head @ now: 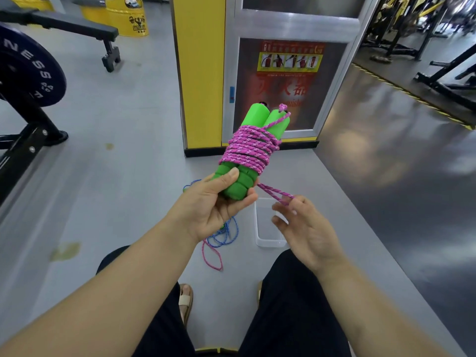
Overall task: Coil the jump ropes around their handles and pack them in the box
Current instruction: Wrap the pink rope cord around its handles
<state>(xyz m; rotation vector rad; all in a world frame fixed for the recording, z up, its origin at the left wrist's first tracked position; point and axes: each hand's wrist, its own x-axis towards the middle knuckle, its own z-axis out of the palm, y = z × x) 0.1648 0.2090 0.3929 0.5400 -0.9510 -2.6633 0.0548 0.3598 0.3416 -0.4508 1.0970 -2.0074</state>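
"NESS" on wt plate (38, 60)

pink rope (251, 150) mostly coiled round paired green handles (253, 115)

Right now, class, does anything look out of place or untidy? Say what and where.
Yes. A blue rope and a pink rope lie uncoiled, overlapping, on the floor left of the box. Yellowish stains mark the floor further left. The right hand pinches a loose loop off the coil on the handles.
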